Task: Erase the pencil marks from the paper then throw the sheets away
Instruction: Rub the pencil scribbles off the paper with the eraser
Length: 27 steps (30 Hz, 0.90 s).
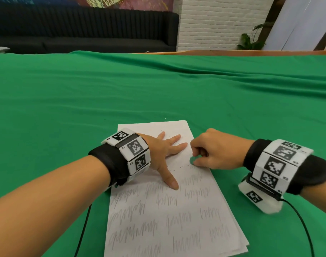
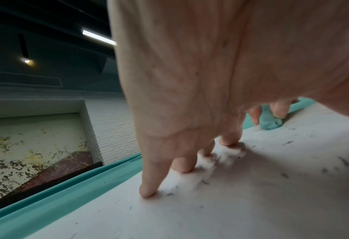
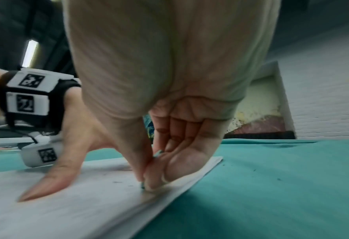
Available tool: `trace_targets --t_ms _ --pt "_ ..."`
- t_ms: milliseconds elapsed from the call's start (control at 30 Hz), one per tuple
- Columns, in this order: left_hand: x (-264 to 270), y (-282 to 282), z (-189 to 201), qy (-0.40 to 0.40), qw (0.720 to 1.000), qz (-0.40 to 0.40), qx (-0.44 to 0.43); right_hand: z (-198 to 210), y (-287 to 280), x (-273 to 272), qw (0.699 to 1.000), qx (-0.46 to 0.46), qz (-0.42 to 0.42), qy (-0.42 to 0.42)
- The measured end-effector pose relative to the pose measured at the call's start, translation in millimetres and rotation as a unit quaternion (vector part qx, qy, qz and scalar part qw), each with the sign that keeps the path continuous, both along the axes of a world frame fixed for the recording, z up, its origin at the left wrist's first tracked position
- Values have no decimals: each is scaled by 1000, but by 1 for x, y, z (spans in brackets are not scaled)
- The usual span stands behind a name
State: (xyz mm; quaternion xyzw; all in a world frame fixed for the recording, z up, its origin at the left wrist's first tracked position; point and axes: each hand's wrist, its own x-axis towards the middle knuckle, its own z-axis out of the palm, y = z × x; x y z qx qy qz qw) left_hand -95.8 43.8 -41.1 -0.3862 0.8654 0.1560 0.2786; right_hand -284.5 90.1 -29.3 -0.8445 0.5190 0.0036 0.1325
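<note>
Here, your left hand (image 1: 163, 154) lies flat on the paper (image 1: 177, 216), fingers (image 2: 149, 181) straight and spread with the tips pressing down on its far half, and the thumb stretched back toward you onto the first row of scribbles (image 1: 158, 212). The paper is a small stack of sheets lying on the green cloth (image 1: 65, 108) that covers the desk; the far part under your left hand is rubbed clean and strewn with dark crumbs (image 2: 288, 143), while the near part carries rows of grey pencil zigzags. Just right of your left fingers, your right hand (image 1: 217, 152) is curled into a pinch round a small blue-green eraser (image 2: 270, 122), thumb and fingertips closed on it, and it presses the eraser onto the sheet close to the right edge.
</note>
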Motion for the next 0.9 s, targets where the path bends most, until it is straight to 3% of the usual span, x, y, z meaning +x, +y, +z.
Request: trace_targets --t_ms 100,267,400,533,633,767,900 --pt "1 0 0 5 1000 4 0 1 4 1 998 55 20 -7" --pt "0 0 0 2 1000 -1 -6 3 -2 -2 1000 -1 -7 10" --pt "1 0 1 3 1000 1 -3 5 3 -3 997 72 13 -4" --pt "0 1 2 1 1000 -2 -3 3 -3 -8 1000 16 -11 12" --pt "2 1 3 5 1000 4 0 3 2 -7 995 101 12 -18" --pt "0 2 3 4 1000 1 -3 5 -5 -12 999 17 -1 31" --pt "0 2 4 7 1000 2 -5 9 1 -1 999 -19 45 -18"
